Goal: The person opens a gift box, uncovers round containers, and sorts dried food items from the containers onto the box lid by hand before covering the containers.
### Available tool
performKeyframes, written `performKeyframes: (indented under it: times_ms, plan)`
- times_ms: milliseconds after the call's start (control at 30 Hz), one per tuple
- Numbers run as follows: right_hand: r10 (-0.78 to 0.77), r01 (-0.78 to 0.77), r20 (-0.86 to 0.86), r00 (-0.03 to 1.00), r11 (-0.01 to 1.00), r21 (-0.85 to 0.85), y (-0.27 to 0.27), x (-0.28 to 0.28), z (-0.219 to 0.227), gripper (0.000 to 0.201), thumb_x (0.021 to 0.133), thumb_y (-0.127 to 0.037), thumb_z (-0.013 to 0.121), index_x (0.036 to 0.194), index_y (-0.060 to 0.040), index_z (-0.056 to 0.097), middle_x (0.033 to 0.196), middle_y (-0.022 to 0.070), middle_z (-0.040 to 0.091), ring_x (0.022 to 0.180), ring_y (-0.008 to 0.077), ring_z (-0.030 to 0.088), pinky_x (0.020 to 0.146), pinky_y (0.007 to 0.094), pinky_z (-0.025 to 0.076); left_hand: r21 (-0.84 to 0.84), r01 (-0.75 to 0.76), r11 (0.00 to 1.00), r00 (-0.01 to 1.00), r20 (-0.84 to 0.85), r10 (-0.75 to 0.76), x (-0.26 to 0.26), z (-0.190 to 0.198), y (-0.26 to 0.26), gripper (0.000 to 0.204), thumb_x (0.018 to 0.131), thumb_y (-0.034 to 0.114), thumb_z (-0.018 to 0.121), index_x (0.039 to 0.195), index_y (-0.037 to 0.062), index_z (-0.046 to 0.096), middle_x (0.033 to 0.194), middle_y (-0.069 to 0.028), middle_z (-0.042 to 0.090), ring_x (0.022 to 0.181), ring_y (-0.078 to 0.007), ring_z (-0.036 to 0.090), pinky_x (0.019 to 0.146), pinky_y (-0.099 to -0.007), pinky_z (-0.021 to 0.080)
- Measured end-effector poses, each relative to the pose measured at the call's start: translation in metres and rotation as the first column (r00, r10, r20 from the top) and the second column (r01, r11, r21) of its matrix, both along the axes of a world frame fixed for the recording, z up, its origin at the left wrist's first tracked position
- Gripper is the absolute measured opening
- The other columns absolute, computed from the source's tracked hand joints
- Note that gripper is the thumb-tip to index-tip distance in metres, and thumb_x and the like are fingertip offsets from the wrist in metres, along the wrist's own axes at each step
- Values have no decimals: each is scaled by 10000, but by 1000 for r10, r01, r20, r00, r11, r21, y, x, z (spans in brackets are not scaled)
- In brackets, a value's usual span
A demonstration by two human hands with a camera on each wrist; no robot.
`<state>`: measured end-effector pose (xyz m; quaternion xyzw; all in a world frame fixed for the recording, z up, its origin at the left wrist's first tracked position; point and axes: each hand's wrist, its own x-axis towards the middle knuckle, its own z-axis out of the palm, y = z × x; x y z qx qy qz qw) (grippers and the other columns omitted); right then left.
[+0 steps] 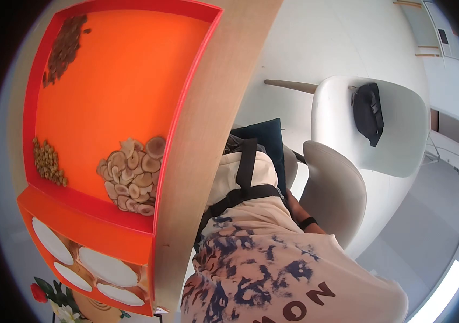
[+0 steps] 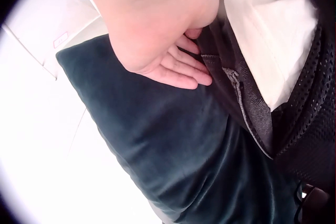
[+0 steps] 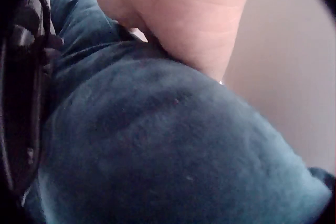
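In the left wrist view, the left hand (image 2: 163, 50) rests on a dark teal cushion (image 2: 152, 124), its fingers loosely extended against dark clothing (image 2: 226, 71); nothing shows in its grip. The right hand (image 3: 178, 14) lies against the teal cushion (image 3: 157, 129) in the right wrist view, and its fingers are mostly hidden. The head view shows the right hand (image 1: 295, 207) low beside the body, by the cushion (image 1: 272, 142) and a chair, below a black wristband (image 1: 307, 222). The left hand is out of the head view.
An orange tray (image 1: 116, 81) with a red rim holds brown pieces (image 1: 67, 48), small tan pieces (image 1: 49, 161) and round slices (image 1: 135, 175). White ovals (image 1: 108, 266) mark an orange panel beside it. A grey chair (image 1: 334, 188) and a white chair (image 1: 401, 124) with a black bag (image 1: 368, 113) stand right.
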<state>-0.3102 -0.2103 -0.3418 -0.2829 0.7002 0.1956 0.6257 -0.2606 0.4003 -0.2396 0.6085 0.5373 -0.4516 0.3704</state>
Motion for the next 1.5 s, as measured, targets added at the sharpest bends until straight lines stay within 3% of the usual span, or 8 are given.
performKeyframes:
  times_ms: [467,533,667,967,1100,1200,1267,1500]
  plan:
    - [18,-17,54,998,999,-30,-8,-23,-34,577,1083,-433,310,1397,-6,542,1349,143,626,1172,235,614,1062,354,429,25,-3,1000,999,43,2,23,-9,13,391,986,304,547,1314,93,581,1267,-113,643,1082,-244,632,930,-437,502]
    - [570,-521,3,821,753,-402,-16,-18,-36,595,1060,-457,344,1359,12,556,1308,198,645,1192,259,623,1076,348,419,31,-19,999,998,60,17,21,-12,15,392,987,305,546,1315,94,580,1268,-113,642,1084,-245,631,931,-438,502]
    - [548,-398,48,835,662,-635,-36,69,6,508,1006,-258,583,1441,-27,456,1367,230,580,1235,318,592,1037,394,464,42,-70,997,993,103,65,16,-16,8,395,987,309,545,1317,95,579,1272,-113,641,1087,-245,630,934,-439,501]
    - [925,-318,-221,308,-119,-941,-93,242,31,446,913,-181,665,1334,-65,575,1325,220,550,1254,415,516,1070,456,437,7,-359,933,899,272,344,-41,-52,-57,401,989,317,543,1323,97,577,1279,-113,638,1093,-247,628,940,-442,498]
    - [936,-595,255,241,350,-723,-100,280,-34,396,937,-245,652,1255,-9,641,1087,222,710,1025,349,681,943,408,508,-21,-465,885,832,332,444,-51,-59,-82,403,990,320,542,1325,98,576,1282,-114,636,1096,-248,627,942,-443,497]
    - [970,-657,179,163,242,-714,-109,281,-88,392,927,-240,665,1233,5,665,1084,195,733,1048,277,687,933,358,511,-45,-531,846,778,368,509,-40,-62,-100,405,991,323,541,1327,98,575,1284,-114,636,1098,-248,626,944,-444,496]
    - [879,-589,392,271,473,-655,-109,277,-85,442,925,-311,658,1241,-3,665,1139,192,722,1044,306,687,945,378,508,-54,-569,821,748,380,544,-33,-62,-104,407,991,325,541,1328,99,575,1286,-114,635,1100,-248,626,946,-444,495]
    - [987,-701,144,74,155,-696,-111,288,-35,431,913,-363,639,1269,-121,659,1130,213,708,1054,360,678,935,468,511,-33,-638,769,729,296,617,-70,-48,-81,411,993,331,539,1332,100,573,1292,-114,633,1105,-250,624,950,-446,493]
